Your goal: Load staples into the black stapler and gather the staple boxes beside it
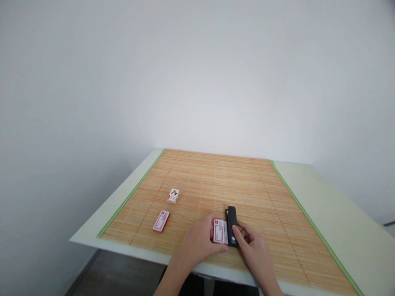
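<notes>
A pale wall (197, 82) fills the view at 12 o'clock, above a white table (348, 230). On the table lies a bamboo mat (216, 176) with green edging along its 9 and 3 o'clock sides. Dark floor (114, 271) shows at 7 o'clock.

Both hands work near the mat's 6 o'clock edge. The left hand (200, 237) has a box (220, 231) between thumb and fingers: the thumb runs along the box's 6 o'clock edge, the fingers sit at its 10 o'clock corner. The right hand (253, 243) is half curled at 4 o'clock from the black stapler (232, 226), its thumb on the stapler; I cannot tell whether the fingers close on it. The stapler points to 12 o'clock, just beside the box, on its 3 o'clock side.

There is one stapler, and three boxes in all. The second box (161, 221) lies well apart, at 9 o'clock from the stapler; the small box (173, 196) is at 10 o'clock.

The two bigger boxes match: white tops, red frames, a red label in one corner. The small box carries a dark picture and a red mark. All the lettering is too small to read.
</notes>
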{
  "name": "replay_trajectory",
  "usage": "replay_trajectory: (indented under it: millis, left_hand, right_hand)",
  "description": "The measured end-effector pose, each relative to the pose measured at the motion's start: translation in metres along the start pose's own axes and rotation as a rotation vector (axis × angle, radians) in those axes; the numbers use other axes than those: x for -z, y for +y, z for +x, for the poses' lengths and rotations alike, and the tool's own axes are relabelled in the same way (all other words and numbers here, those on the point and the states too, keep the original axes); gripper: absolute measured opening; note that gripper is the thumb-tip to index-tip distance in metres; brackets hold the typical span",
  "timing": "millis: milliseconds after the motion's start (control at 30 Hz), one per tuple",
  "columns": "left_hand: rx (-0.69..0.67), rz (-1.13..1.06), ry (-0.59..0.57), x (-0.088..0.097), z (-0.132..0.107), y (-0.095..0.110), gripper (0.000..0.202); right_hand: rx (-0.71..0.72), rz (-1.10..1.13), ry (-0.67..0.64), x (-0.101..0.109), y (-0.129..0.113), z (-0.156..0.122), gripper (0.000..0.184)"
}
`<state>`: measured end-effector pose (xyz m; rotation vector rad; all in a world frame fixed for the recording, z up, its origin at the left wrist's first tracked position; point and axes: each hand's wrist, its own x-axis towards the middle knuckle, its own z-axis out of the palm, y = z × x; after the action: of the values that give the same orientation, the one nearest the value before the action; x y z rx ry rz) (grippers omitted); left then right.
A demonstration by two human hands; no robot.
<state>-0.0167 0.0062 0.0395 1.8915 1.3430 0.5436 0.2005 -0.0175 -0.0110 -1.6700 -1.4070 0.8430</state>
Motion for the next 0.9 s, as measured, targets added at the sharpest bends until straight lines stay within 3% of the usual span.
replay_trajectory:
  millis: [67, 233, 500, 567, 633, 700, 733, 833, 900]
  left_hand:
    - [-0.019, -0.007, -0.028, 0.006, 0.001, -0.003, 0.075]
    - [-0.108, 0.015, -0.053, 0.013, 0.006, 0.000, 0.057]
    - [-0.160, 0.004, -0.006, -0.006, 0.016, 0.000, 0.060]
    - [-0.160, -0.004, -0.009, -0.010, 0.015, -0.002, 0.072]
    - [-0.143, -0.009, -0.015, -0.008, 0.011, -0.008, 0.096]
    - [-0.107, 0.016, 0.002, 0.006, 0.002, -0.022, 0.109]
    - [-0.080, 0.049, 0.025, 0.018, -0.003, -0.032, 0.106]
    - [0.055, 0.214, 0.157, 0.069, -0.026, -0.072, 0.072]
    - [0.169, 0.278, 0.196, 0.106, -0.042, -0.100, 0.075]
  right_hand:
    - [0.008, 0.009, 0.015, 0.000, -0.001, 0.000, 0.059]
    - [0.015, 0.030, 0.026, 0.000, -0.001, 0.000, 0.059]
    - [0.049, 0.057, -0.012, -0.001, 0.000, -0.001, 0.058]
    - [0.038, 0.047, -0.009, -0.001, 0.000, -0.001, 0.060]
    - [0.030, 0.044, -0.002, 0.000, -0.001, -0.001, 0.061]
    - [0.026, 0.049, 0.006, 0.001, -0.001, -0.001, 0.063]
    - [0.024, 0.052, 0.008, 0.001, -0.002, -0.001, 0.063]
    - [0.018, 0.052, 0.015, 0.001, -0.002, -0.001, 0.062]
    - [0.022, 0.049, 0.023, 0.001, -0.002, 0.000, 0.061]
